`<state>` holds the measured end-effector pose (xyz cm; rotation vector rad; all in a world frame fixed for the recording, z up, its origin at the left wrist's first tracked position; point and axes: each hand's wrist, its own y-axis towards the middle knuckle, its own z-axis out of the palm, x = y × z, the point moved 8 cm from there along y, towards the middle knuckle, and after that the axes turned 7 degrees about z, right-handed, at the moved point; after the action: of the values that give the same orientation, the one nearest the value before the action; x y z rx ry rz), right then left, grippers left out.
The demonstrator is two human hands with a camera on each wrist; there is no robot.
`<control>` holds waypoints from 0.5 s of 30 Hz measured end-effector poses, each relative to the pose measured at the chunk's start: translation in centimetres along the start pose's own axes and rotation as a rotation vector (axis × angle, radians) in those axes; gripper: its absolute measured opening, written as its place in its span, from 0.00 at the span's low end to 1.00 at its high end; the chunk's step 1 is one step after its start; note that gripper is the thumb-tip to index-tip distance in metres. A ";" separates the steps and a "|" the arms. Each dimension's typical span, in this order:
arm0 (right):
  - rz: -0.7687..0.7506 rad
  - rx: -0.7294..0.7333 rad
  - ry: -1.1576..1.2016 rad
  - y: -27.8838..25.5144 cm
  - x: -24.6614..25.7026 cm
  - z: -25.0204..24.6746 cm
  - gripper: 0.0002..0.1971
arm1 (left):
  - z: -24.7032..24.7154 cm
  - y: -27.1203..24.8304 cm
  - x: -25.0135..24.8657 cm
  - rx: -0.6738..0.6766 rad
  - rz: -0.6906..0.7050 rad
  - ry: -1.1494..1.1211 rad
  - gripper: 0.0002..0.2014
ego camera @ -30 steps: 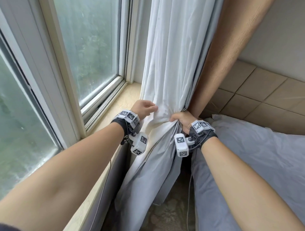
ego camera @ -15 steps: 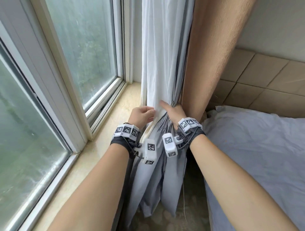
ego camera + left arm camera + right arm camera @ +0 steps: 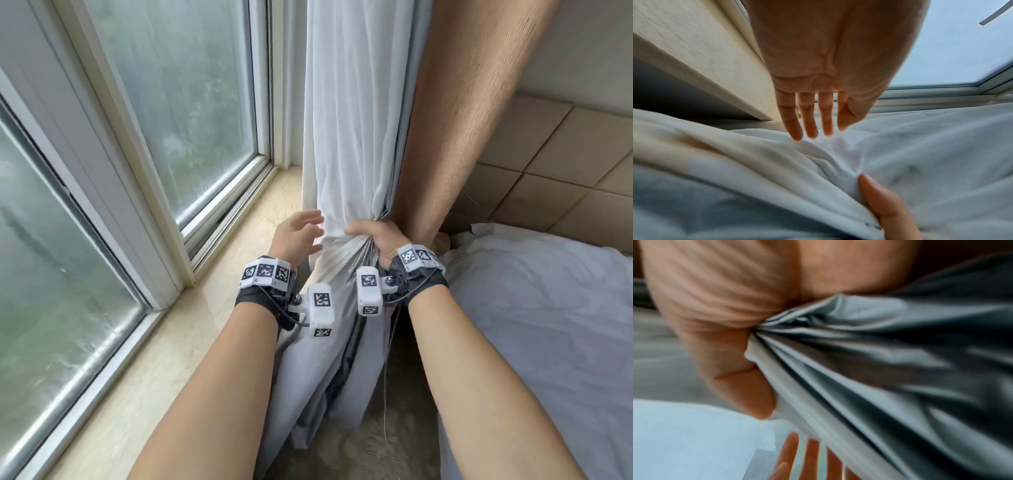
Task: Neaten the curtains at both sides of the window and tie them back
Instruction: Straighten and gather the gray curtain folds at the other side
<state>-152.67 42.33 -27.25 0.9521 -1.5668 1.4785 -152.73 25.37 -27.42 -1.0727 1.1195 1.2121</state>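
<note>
A white sheer curtain (image 3: 346, 120) with a grey lining (image 3: 346, 359) hangs bunched beside the window's right edge. My right hand (image 3: 373, 236) grips the gathered folds at sill height, thumb across the front; in the right wrist view the curtain (image 3: 869, 356) is squeezed in the palm (image 3: 719, 308). My left hand (image 3: 298, 236) hovers just left of the bundle with straight, spread fingers. In the left wrist view its fingertips (image 3: 797, 134) brush the white cloth (image 3: 838, 154), holding nothing. No tie-back is in view.
A brown drape (image 3: 455, 113) hangs right behind the white curtain. The window panes (image 3: 178, 96) and a cream stone sill (image 3: 191, 329) fill the left. A bed with a pale sheet (image 3: 534, 325) lies at the right, against a tan padded wall (image 3: 565, 161).
The left hand has let go of the curtain and spread open beside it. The right hand keeps its grip on the bunched cloth, and the bundle hangs more upright than a second ago.
</note>
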 end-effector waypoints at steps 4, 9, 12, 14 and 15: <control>0.060 0.149 0.052 -1.1 0.1 -0.7 0.18 | 2.0 2.0 0.7 0.095 0.039 0.062 0.30; 0.070 0.154 0.058 -0.2 -0.2 -2.3 0.28 | 3.6 3.5 1.2 0.071 0.008 0.044 0.14; 0.005 0.073 0.040 0.6 0.2 -3.3 0.26 | 3.4 3.7 0.7 -0.034 0.070 -0.020 0.08; -0.075 -0.016 0.004 1.4 0.7 -4.0 0.18 | 2.9 3.6 0.4 -0.097 0.101 -0.045 0.11; -0.105 -0.060 -0.017 1.8 0.8 -4.3 0.15 | 2.6 3.5 0.3 -0.120 0.107 -0.041 0.12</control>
<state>-154.50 46.68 -27.16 0.9988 -1.5407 1.3465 -156.06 28.22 -27.42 -1.0846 1.0954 1.3945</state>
